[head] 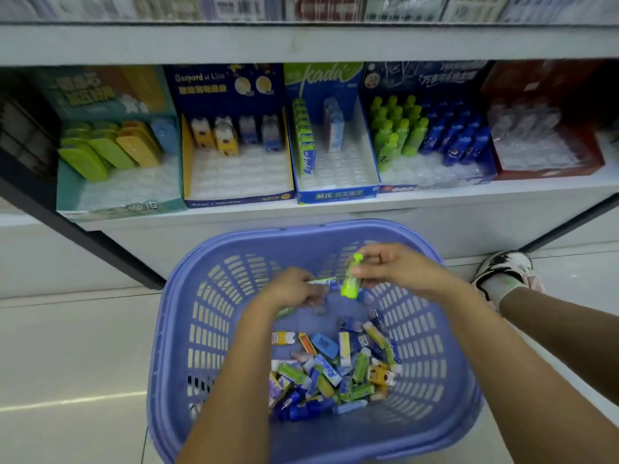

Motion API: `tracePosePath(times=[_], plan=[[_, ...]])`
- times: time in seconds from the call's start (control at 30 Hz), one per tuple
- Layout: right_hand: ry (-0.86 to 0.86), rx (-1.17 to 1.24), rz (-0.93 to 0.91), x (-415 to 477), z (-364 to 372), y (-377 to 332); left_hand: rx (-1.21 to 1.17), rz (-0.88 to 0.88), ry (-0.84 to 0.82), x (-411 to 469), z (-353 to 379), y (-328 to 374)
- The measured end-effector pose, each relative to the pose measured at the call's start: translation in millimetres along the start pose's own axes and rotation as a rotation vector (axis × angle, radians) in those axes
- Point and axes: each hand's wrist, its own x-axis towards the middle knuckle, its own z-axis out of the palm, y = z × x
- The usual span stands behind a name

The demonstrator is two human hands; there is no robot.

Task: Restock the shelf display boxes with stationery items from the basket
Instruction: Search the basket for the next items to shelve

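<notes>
**Basket sorting: one green bottle lifted, five boxes waiting**

Purple basket (435,380) sits on the floor right under the shelf (335,209), presumably to keep each reach short. Its loose heap of stationery (335,373) lies at the near end, too jumbled to count. Above it, two hands work. Left grip (291,291) is curled round what looks like one slim packet (323,283). Right grip (398,267) pinches one green bottle (350,279), tip up, clear of the heap. Beyond, five display boxes (239,199) stand side by side on the shelf. The blue box (432,187), fourth from left, holds matching green bottles (392,135) with bare slots in front, so it is the likely home.
</notes>
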Motion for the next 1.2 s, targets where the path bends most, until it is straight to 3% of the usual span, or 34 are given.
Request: tracePosePath(times=[0.07, 0.17, 0.23, 0.3, 0.6, 0.83, 1.07, 1.13, 1.2], plan=[[0.197, 0.107, -0.211, -12.6, -13.0, -25.1, -0.158, 0.088, 0.077, -11.6, -12.4, 25.2], [0.679, 0.174, -0.470, -24.2, -36.2, -52.6, -0.344, 0.232, 0.135, -29.9, -18.4, 61.3], [0.981, 0.123, -0.507, -20.5, -55.6, -62.0, -0.460, 0.302, 0.181, -38.3, -16.9, 80.5], [1.136, -0.074, -0.449, -7.9, -75.3, -68.7, -0.527, 0.338, 0.237, -43.2, -12.6, 93.9], [0.910, -0.575, -0.333, 37.2, -98.8, -79.6, -0.613, 0.318, 0.315, -43.1, 2.3, 103.3], [0.862, -0.701, -0.275, 44.1, -101.3, -81.7, -0.698, 0.338, 0.308, -46.7, -0.8, 104.8], [0.836, -0.591, -0.184, 45.4, -103.9, -84.8, -0.816, 0.368, 0.333, -49.3, -3.8, 106.2], [0.894, -0.673, -0.174, 37.8, -99.3, -86.7, -0.807, 0.382, 0.381, -49.2, -3.9, 105.9], [0.997, -0.648, -0.275, 25.0, -82.4, -88.9, -0.792, 0.409, 0.440, -48.2, -4.8, 105.3]])
